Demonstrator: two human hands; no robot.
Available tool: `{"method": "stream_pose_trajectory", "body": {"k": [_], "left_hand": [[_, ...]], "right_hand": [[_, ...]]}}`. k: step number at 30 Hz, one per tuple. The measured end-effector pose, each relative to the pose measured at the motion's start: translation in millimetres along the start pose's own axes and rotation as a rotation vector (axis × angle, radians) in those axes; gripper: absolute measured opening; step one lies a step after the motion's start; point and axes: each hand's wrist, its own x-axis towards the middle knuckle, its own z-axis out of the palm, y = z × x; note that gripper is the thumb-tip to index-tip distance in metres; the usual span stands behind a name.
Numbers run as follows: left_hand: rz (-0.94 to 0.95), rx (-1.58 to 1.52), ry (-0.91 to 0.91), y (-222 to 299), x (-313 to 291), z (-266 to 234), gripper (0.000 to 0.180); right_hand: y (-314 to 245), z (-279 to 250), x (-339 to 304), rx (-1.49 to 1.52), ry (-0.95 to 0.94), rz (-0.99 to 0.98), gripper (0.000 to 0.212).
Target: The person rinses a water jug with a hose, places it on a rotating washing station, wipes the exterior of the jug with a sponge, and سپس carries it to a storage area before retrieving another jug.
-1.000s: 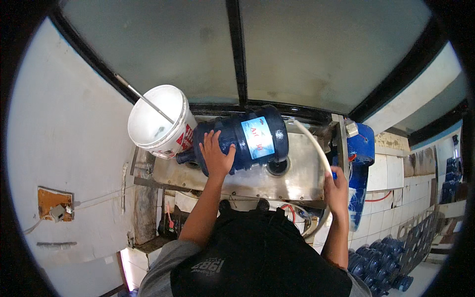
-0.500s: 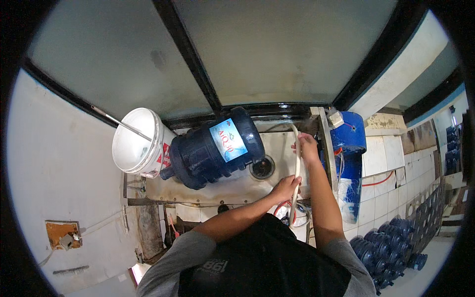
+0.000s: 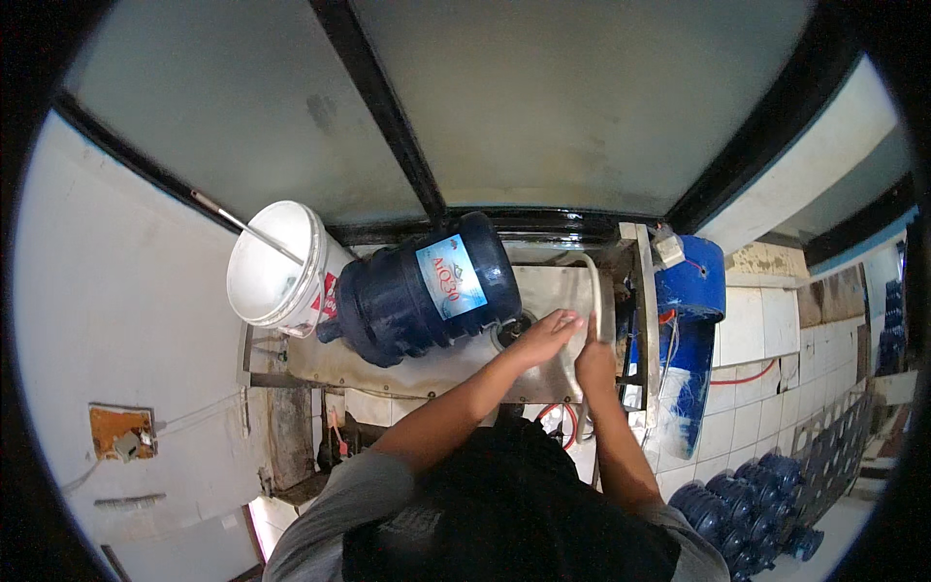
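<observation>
A cream-coloured hose [image 3: 595, 281] arches over the right end of a metal sink [image 3: 378, 381] and hangs down past its front edge. My right hand [image 3: 595, 365] is closed around the hose, one finger pointing up along it. Just left of it, my left hand [image 3: 546, 338] is held out with its fingers extended toward the hose; whether they touch it is hard to tell. A large blue water jug [image 3: 388, 301] with a light label lies on its side across the sink, its neck pointing left. My left hand partly covers the round drain [image 3: 512, 330].
Left of the jug, a white bucket [image 3: 325, 281] leans with a rod [image 3: 247, 228] across its mouth. A blue drum [image 3: 690, 276] stands right of the sink. Several blue jugs [image 3: 747, 504] are stacked at lower right. Frosted panels [image 3: 582, 107] rise behind the sink.
My left hand has come off the hose and its fingers have straightened. My right hand has moved down the hose, toward my body. The view has shifted slightly; the jug stays in place.
</observation>
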Motion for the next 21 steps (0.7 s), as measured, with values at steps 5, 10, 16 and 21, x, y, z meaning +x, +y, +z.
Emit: {"method": "stream_pose_trajectory", "body": {"k": [5, 10, 16, 21], "left_hand": [[0.003, -0.116, 0.061, -20, -116, -86, 0.037], [0.014, -0.166, 0.484, -65, -236, -158, 0.032], [0.204, -0.225, 0.933, -92, -341, -226, 0.025], [0.278, 0.012, 1.24, -64, -379, -331, 0.025]], "right_hand": [[20, 18, 95, -0.158, -0.106, 0.086, 0.058], [86, 96, 156, -0.118, -0.217, 0.18, 0.066], [-60, 59, 71, 0.135, 0.558, -0.177, 0.047], [-302, -17, 4, 0.636, 0.658, -0.742, 0.018]]}}
